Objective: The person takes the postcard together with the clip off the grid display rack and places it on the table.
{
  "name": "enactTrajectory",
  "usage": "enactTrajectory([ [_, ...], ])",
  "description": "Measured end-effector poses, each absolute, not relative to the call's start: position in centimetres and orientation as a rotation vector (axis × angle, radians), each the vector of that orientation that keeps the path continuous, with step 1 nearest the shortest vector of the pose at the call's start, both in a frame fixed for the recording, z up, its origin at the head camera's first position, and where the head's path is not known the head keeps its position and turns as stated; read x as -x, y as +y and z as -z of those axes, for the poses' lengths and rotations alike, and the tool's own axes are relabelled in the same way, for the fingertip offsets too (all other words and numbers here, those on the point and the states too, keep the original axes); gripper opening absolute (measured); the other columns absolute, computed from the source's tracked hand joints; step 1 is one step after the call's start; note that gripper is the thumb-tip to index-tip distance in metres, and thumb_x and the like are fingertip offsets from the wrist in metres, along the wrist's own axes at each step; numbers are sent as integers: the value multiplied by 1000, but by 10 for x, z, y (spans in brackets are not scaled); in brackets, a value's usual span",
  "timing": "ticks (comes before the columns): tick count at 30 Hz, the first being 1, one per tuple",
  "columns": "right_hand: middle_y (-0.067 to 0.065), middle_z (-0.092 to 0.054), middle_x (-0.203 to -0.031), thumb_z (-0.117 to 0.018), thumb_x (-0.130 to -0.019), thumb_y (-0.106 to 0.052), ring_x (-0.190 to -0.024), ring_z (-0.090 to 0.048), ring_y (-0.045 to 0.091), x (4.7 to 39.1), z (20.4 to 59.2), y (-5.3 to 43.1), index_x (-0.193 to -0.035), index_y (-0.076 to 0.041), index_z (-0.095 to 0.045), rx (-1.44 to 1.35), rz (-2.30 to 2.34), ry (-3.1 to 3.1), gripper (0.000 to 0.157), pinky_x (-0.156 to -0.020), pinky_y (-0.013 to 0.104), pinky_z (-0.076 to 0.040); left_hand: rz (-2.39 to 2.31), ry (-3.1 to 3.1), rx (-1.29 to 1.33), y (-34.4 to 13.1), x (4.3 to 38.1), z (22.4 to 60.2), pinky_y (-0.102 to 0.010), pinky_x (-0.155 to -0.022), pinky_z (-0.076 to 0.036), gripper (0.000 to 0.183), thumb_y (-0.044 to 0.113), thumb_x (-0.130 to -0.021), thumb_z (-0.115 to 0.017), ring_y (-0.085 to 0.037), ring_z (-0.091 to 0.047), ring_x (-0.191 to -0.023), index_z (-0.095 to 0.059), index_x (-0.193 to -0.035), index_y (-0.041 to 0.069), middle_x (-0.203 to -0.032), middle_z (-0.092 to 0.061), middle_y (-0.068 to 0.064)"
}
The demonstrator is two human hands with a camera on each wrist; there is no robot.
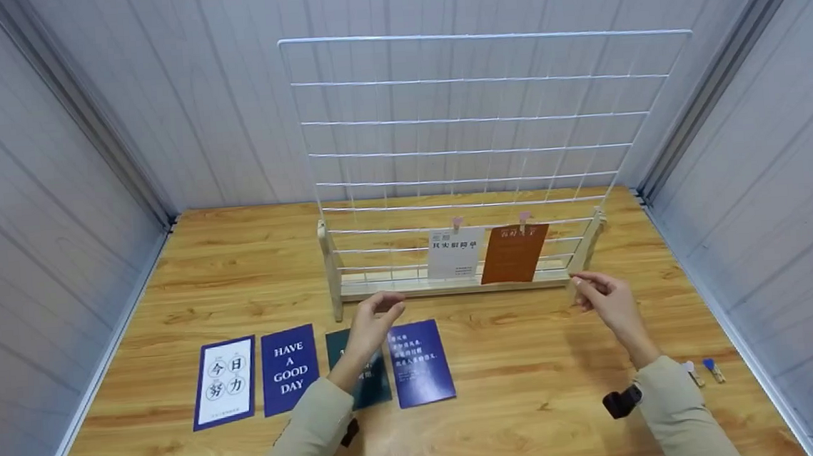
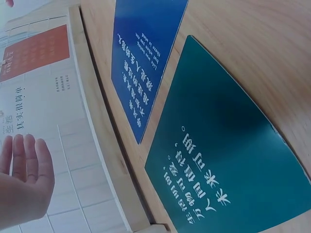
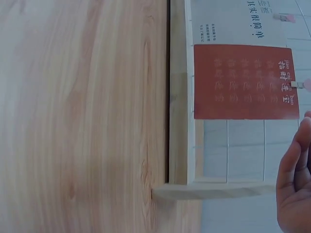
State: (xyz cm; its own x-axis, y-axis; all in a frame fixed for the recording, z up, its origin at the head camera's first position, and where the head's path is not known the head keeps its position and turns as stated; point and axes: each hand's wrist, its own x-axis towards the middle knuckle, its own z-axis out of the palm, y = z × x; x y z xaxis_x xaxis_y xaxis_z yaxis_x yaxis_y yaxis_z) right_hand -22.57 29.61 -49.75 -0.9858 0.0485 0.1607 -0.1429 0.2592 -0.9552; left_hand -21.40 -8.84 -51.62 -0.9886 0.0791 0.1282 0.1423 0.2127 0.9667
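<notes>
My left hand [image 1: 374, 325] hovers over the dark green card [image 1: 368, 381], its fingers loosely bent and nothing held. To its right lies a blue card [image 1: 423, 363] with white writing. In front of the rack's right foot, my right hand [image 1: 608, 303] is raised, fingers loosely curled with nothing visible in them. A white wire grid rack [image 1: 470, 118] in a wooden stand carries a white card [image 1: 453, 255] and an orange-brown card [image 1: 514, 255] side by side. Pink-topped clips [image 1: 524, 218] fasten both to a low wire. The right wrist view shows the hand [image 3: 295, 182] beside the orange-brown card.
On the table's left lie a blue-bordered white card [image 1: 222, 380] and a blue "HAVE A GOOD DAY" card [image 1: 290, 370]. Small clips, one blue-topped [image 1: 713, 370], lie beyond the right sleeve. Panel walls [image 1: 768, 181] enclose the wooden table at the back and both sides.
</notes>
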Motion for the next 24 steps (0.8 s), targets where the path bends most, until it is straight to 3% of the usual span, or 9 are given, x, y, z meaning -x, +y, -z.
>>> enactTrajectory([
  [9, 6, -57, -64, -59, -85, -20, -55, -54, 14, 237, 490, 270, -109, 8, -57, -68, -1937, -2314, 36, -49, 24, -48, 1930, -2359, 297, -78, 225, 516, -31, -70, -47, 22, 14, -86, -58, -21, -55, -84, -61, -99, -3, -91, -61, -8],
  [14, 8, -58, -63, -61, -84, -20, -54, -55, 16, 245, 488, 255, -106, 7, -59, -105, -1952, -2277, 35, -48, 24, -48, 1981, -2394, 266, -71, 229, 510, -28, -64, -48, 22, 14, -86, -58, -18, -57, -80, -60, -101, -2, -91, -60, -7],
  [21, 16, -55, -63, -60, -84, -14, -53, -53, 17, 255, 489, 236, -104, 12, -57, -204, -1995, -2218, 33, -48, 25, -48, 1971, -2435, 270, -63, 225, 491, -30, -66, -48, 20, 9, -85, -58, -24, -56, -83, -60, -101, -2, -94, -59, -12],
  [24, 13, -56, -65, -61, -84, -18, -55, -54, 17, 280, 522, 244, -104, 4, -61, -367, -2103, -2125, 30, -48, 24, -47, 1963, -2435, 264, -61, 237, 505, -28, -64, -48, 19, 9, -84, -59, -21, -57, -82, -60, -100, 0, -92, -59, -8],
])
